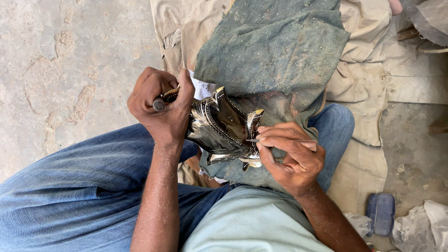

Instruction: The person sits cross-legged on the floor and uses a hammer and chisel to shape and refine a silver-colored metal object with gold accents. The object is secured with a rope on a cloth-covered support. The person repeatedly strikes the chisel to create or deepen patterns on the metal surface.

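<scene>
Pale green shirt cloth [252,224] and blue denim trouser legs [70,186] fill the near edge, and above them the left hand [161,105] is clenched round a dark rod-like handle [159,104]. Between both hands, on a dusty grey-green cloth [275,51] across the lap, lies the shiny dark embossed metal piece with scalloped, beaded edges [219,128], its long axis slanting down-right. Right hand [291,156] touches its lower-right end, fingers pinching a thin pointed tool [254,140].
</scene>
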